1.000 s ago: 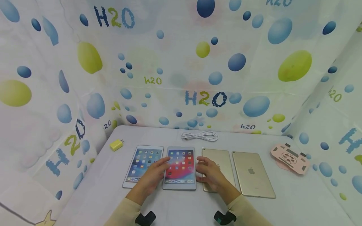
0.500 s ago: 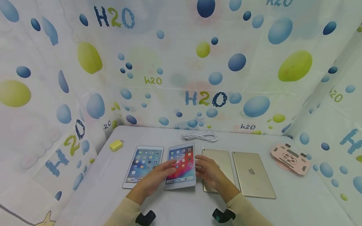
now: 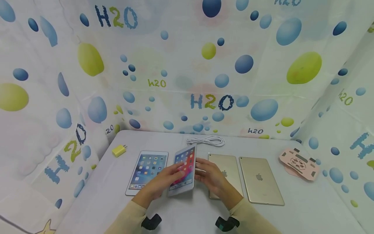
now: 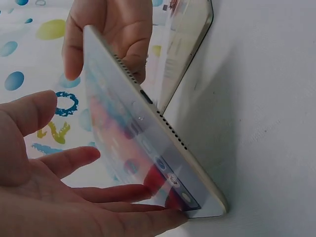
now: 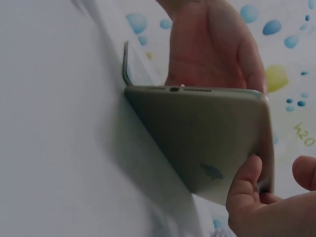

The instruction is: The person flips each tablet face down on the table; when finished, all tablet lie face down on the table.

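Note:
A white-framed tablet [image 3: 191, 157] with a lit red and blue screen stands tilted on its left long edge, its right edge raised off the table. In the right wrist view its gold back [image 5: 173, 123] shows a dark logo. My left hand [image 3: 159, 183] has its fingers out straight against the screen near the low edge, thumb apart. My right hand [image 3: 211, 175] reaches behind the raised edge; in the right wrist view a fingertip [image 5: 253, 165] touches the back and the thumb stays clear. Another lit tablet [image 3: 146, 167] lies left, partly behind my left hand.
Two gold tablets lie face down at right, a nearer one [image 3: 230, 167] partly behind my right hand and a farther one [image 3: 260, 182]. A coiled white cable [image 3: 205, 140] lies at the back, a yellow charger plug [image 3: 119, 150] at left, a pink flat object [image 3: 299, 164] at far right.
The middle tablet lay flat one second ago; its right edge has risen and it leans steeply leftward. My right hand has shifted left with that edge; my left fingers now overlap the screen.

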Motion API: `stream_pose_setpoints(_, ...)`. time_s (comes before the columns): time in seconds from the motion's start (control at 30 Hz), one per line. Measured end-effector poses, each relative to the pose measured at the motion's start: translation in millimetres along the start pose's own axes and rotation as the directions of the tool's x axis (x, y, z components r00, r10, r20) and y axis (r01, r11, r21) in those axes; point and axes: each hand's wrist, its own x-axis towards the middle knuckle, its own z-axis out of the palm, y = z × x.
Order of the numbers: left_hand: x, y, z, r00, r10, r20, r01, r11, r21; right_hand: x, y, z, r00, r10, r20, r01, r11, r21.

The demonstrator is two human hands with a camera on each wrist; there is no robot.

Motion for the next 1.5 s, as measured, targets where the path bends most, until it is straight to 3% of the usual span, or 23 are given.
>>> stream_pose_setpoints(0.37, 1.5, 7.2, 0.3, 0.998, 0.064, -0.001, -0.064, 0.997, 0.042, 1.2, 12, 20, 0.990, -0.018, 0.141, 0.023, 0.999, -0.037)
stream_pose_setpoints(0.53, -1.0, 9.6, -2.4, 0.999, 0.052, -0.006, -0.052, 0.998, 0.041, 3.6, 17, 27, 0.984, -0.018, 0.176, 0.026, 0.999, -0.041)
stream_pose_setpoints(0.83, -3.9, 13.4, -3.9, 0.999, 0.034, -0.015, -0.034, 0.999, 0.032, 7.4, 19, 36, 0.988, -0.036, 0.151, 0.045, 0.998, -0.054)
stream_pose_setpoints(1.07, -6.0, 19.6, -3.3, 0.999, 0.045, 0.020, -0.044, 0.999, -0.014, 9.1, 15, 36, 0.989, -0.071, 0.131, 0.095, 0.978, -0.185)
stream_pose_setpoints(1.33, -4.7, 19.0, -5.8, 0.994, 0.076, 0.077, -0.063, 0.984, -0.165, 8.7, 12, 35, 0.980, -0.087, 0.179, 0.154, 0.902, -0.403)
stream_pose_setpoints(1.4, -3.7, 16.5, -5.7, 0.993, 0.086, 0.074, -0.069, 0.975, -0.211, 8.7, 14, 34, 0.976, -0.104, 0.191, 0.185, 0.860, -0.475)
stream_pose_setpoints(1.5, -3.2, 13.9, -5.6, 0.993, 0.102, 0.057, -0.082, 0.956, -0.282, 6.4, 14, 35, 0.964, -0.156, 0.217, 0.258, 0.754, -0.605)
